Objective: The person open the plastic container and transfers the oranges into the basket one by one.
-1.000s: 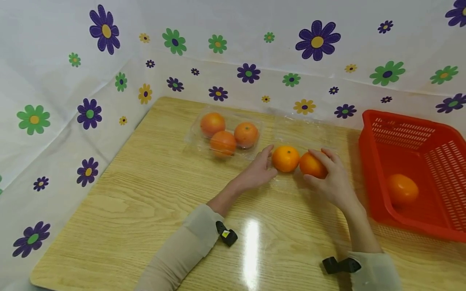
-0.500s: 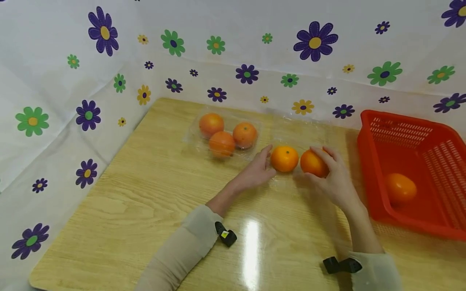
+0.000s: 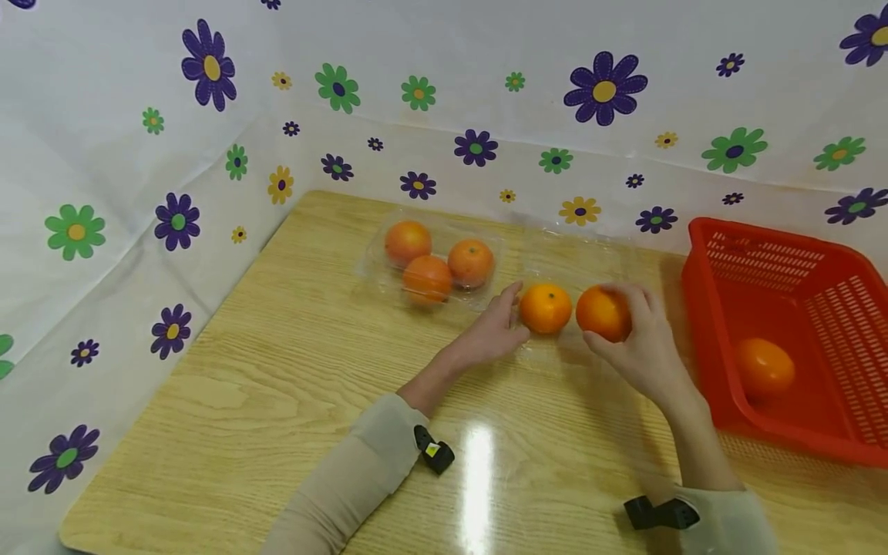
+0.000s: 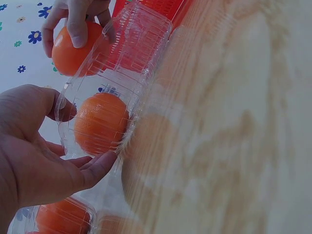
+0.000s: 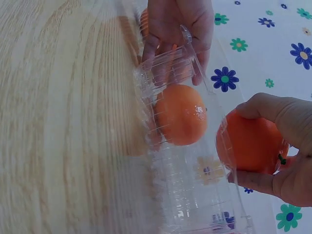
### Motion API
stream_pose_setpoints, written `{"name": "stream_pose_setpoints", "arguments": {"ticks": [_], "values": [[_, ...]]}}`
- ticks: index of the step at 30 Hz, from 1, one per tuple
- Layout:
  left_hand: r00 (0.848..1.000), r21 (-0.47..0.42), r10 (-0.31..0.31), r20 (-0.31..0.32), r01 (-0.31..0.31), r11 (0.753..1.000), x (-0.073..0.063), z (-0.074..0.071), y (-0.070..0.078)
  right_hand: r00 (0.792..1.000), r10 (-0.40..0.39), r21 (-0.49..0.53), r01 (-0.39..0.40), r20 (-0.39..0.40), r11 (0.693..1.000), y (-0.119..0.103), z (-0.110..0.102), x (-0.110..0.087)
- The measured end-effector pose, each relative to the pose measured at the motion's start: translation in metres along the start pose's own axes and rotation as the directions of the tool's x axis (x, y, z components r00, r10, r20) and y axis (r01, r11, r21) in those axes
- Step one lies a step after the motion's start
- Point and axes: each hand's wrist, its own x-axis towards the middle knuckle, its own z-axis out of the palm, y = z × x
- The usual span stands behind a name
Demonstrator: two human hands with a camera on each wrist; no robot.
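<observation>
My right hand (image 3: pixel 641 339) grips an orange (image 3: pixel 602 312), its thumb and fingers round the fruit. In the right wrist view this orange (image 5: pixel 253 144) is above the rim of a clear plastic clamshell box (image 5: pixel 185 195), whose lid lies open toward the wall. A second orange (image 3: pixel 546 308) sits inside the box at its left end. My left hand (image 3: pixel 489 331) holds that end; in the left wrist view the thumb and fingers straddle the box wall (image 4: pixel 66 109) beside the fruit.
Left of the hands stands another clear clamshell box (image 3: pixel 375 266) with 3 oranges inside. A red plastic basket (image 3: pixel 708 347) on the right holds one orange (image 3: pixel 763 366). Flowered white cloth (image 3: pixel 486 100) hangs behind and along the left of the wooden table (image 3: pixel 277 385).
My right hand has moved the orange slightly to the right and up, widening the gap to the second orange. The left hand stays at the box.
</observation>
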Motion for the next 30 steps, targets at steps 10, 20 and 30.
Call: {"name": "stream_pose_setpoints", "arguments": {"ticks": [10,20,30], "values": [[1.000,0.002,0.009,0.008,-0.009,1.000,0.000,0.000,0.000,0.998,0.059,-0.060,-0.057,0.028,0.997,-0.013,-0.018,-0.002],[1.000,0.010,0.021,0.000,-0.021,1.000,0.001,-0.001,-0.003,0.996,0.081,-0.127,-0.077,0.023,0.989,-0.021,-0.036,-0.001],[1.000,0.014,0.013,-0.002,-0.013,1.000,0.002,-0.001,-0.003,0.997,0.070,-0.173,-0.066,0.019,0.983,-0.018,-0.055,0.002]]}}
